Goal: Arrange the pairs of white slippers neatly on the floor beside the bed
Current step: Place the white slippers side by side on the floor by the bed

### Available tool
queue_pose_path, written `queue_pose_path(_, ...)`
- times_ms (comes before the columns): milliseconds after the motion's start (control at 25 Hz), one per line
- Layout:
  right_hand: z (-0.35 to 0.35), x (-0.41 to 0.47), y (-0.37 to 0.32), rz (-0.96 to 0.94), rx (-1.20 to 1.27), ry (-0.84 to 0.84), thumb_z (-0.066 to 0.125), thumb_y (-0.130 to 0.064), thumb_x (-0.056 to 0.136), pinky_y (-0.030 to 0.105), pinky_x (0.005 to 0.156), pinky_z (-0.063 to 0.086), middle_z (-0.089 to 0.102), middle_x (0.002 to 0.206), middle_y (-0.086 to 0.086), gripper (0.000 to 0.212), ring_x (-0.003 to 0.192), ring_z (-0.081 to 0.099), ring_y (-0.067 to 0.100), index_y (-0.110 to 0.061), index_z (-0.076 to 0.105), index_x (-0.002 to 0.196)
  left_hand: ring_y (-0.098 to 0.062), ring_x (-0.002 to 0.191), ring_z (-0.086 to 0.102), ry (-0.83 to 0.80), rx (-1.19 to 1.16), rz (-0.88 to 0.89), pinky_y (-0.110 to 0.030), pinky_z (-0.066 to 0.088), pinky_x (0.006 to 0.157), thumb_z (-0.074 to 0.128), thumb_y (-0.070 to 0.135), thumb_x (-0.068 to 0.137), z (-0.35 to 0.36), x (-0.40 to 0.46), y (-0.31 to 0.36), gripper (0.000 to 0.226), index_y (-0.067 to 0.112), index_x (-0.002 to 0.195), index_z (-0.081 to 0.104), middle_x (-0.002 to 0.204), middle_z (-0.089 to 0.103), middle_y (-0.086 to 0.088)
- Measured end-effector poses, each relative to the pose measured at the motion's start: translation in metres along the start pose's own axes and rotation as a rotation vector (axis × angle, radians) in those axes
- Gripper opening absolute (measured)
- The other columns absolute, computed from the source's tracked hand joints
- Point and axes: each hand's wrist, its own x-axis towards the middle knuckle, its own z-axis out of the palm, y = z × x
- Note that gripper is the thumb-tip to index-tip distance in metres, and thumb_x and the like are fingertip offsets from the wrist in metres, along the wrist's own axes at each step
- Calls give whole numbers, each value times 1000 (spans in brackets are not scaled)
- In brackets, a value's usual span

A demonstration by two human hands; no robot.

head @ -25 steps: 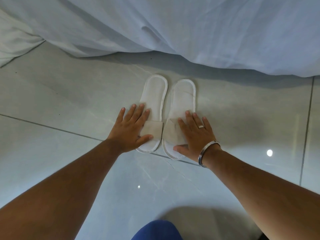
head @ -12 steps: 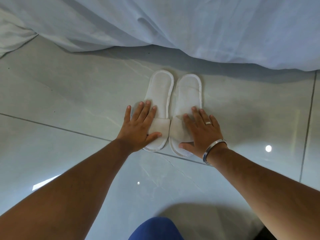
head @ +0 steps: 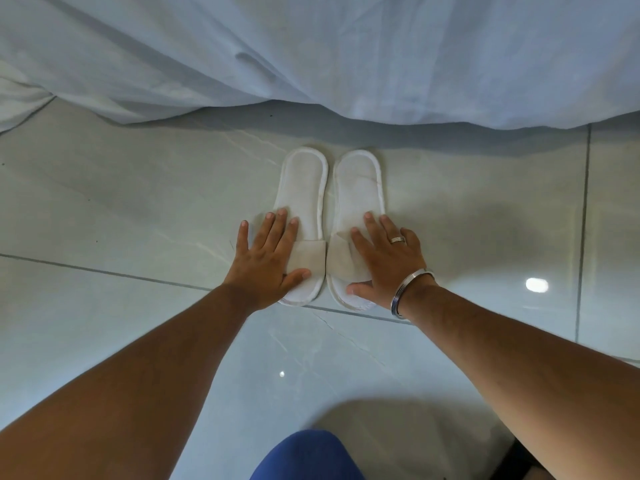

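Your left hand and right hand lie flat, fingers spread, gripping nothing, on the slippers; probably light, floppy things, so slide them by the straps toward 12 o'clock.

We see glossy pale floor tiles with dark grout lines. A white bedsheet hangs at the far side.

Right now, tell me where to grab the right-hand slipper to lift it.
Take the right slipper by its strap band, coming from above on the near end. It lies flat, sole down, so the raised band is the only part fingers can hook under. The right hand already lies flat over that band; the outer edge is free, the inner one nearly meets the left slipper.
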Motion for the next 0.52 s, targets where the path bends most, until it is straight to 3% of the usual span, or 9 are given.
queue_pose_path(160, 3, -3, -4, -15, -9, 23, 68, -69, 61, 52, 102, 30, 21, 157, 15, 104, 141, 24, 37, -19, 32, 144, -26, 152, -6, 9, 4, 3, -61, 0, 119, 29, 71, 91, 3, -6, 1, 91, 15, 158, 1, 166, -4, -10)
queue_pose_path(520, 7, -8, -8, -8, -5, 19, 58, -71, 69, 49, 104, 27, 6, 160, 12, 103, 144, 13, 34, -20, 16, 149, -25, 152, -7, -13, 37, 26, -60, -4, 119, 25, 74, 90, 3, -3, -5, 92, 17, 157, -4, 166, -7, -9)
